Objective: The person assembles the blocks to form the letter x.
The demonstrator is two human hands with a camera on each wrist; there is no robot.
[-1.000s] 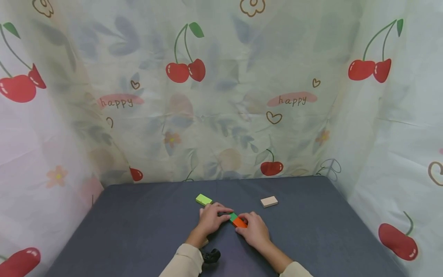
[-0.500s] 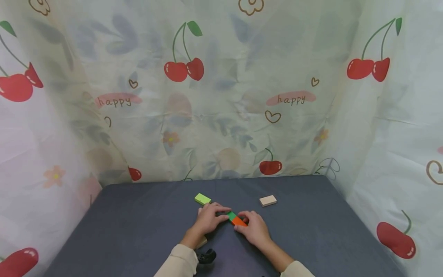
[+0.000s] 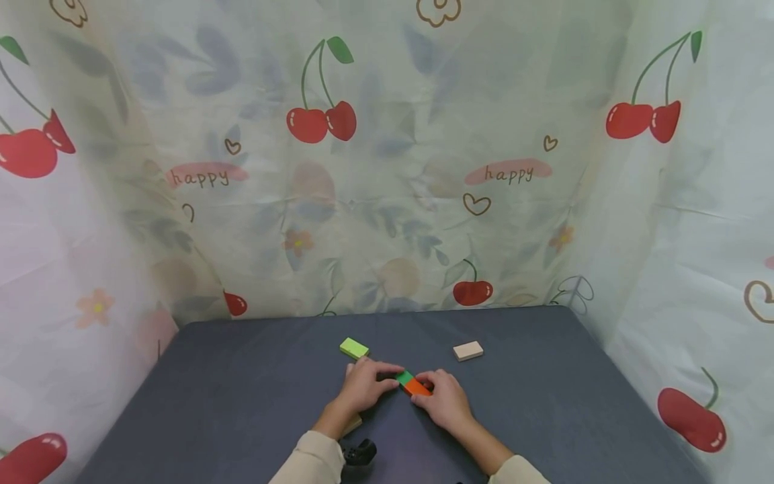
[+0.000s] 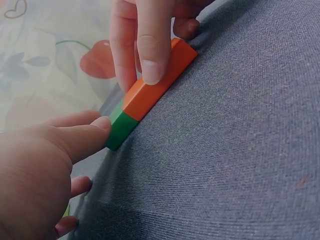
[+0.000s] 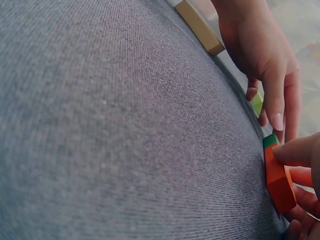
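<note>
A green block (image 4: 123, 131) and an orange block (image 4: 150, 99) lie end to end on the dark cloth, their ends touching. My left hand (image 3: 364, 388) pinches the green block between thumb and fingers; those fingers cover part of it. From the right, my right hand (image 3: 446, 402) holds the orange block, thumb on the near side and fingers on the far side. In the right wrist view the orange block (image 5: 278, 181) shows its near end, while only a small piece of the green block (image 5: 270, 140) is visible.
Beyond my left hand lies a lime-green block (image 3: 353, 347). A pale wooden block (image 3: 468, 351) sits farther back to the right. Another wooden block (image 3: 353, 423) is partly hidden by my left wrist, near a black object (image 3: 361, 452). A printed curtain (image 3: 387, 202) borders the table.
The head view shifts slightly at first. Both hands stay almost still on the green and orange blocks, with only tiny finger movements.
</note>
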